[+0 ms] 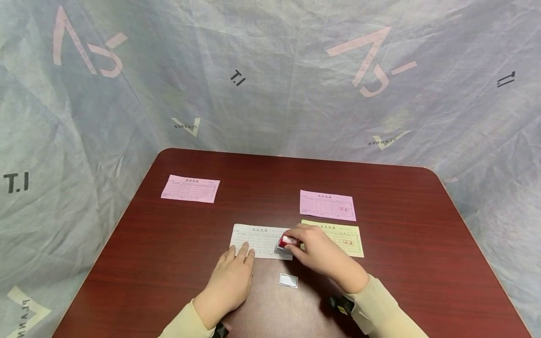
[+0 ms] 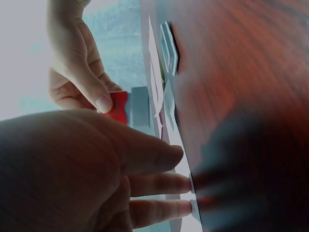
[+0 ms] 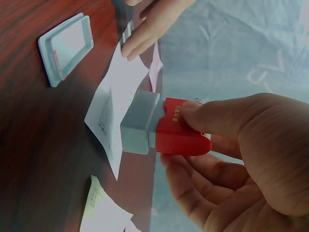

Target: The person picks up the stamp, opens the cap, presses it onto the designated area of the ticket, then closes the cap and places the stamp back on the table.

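Observation:
My right hand (image 1: 319, 249) pinches a self-inking stamp (image 3: 181, 130) with a red top and a grey base between thumb and fingers. The stamp is over the right part of a white printed form (image 1: 251, 241); whether its base touches the paper I cannot tell. Fingertips of my left hand (image 1: 232, 279) rest on the lower left part of that form, the fingers fairly straight. A small grey rectangular stamp cap (image 1: 288, 280) lies on the table just below the form, its hollow side up in the right wrist view.
Right of the white form lies a yellow form (image 1: 354, 231) with a red mark, partly under my right hand. Behind it is a pink form (image 1: 319, 205), also red-marked. Another pink form (image 1: 190, 189) lies far left. Grey printed sheeting (image 1: 270, 108) surrounds the reddish-brown table (image 1: 139, 263).

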Demonstrator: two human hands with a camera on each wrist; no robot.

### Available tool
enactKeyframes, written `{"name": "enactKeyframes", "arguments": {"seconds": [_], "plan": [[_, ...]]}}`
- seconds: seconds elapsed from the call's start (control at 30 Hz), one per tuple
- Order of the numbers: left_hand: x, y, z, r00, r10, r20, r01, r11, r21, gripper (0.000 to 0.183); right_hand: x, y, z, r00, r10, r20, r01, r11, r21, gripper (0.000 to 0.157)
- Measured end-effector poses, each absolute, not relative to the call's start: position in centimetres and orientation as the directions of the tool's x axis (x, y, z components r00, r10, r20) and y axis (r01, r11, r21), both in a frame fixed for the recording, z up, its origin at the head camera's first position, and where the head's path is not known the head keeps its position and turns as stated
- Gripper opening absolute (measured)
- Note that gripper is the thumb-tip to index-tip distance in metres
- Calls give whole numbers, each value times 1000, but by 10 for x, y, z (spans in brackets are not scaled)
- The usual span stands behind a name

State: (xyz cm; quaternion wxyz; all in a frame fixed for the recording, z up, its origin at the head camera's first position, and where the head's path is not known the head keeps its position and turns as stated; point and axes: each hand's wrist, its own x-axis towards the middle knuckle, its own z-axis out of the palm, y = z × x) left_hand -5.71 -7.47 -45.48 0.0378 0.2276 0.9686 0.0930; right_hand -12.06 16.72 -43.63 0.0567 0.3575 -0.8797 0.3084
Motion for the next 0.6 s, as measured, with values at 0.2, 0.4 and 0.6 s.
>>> {"name": "enactKeyframes", "arguments": {"seconds": [0.2, 0.4, 0.6], "plan": [[-57, -74, -458, -891, 454, -25, 441, 876, 198, 44, -125, 159, -441, -724, -619, 305, -678, 558, -478, 16], [-56, -75, -457, -890, 456, -27, 442, 875, 200, 44, -128, 154, -443, -725, -627, 286, -676, 566, -472, 15], [-57, -76, -458, -889, 456, -26, 442, 873, 207, 45, -129, 154, -446, -719, -629, 295, -683, 560, -469, 12]]}}
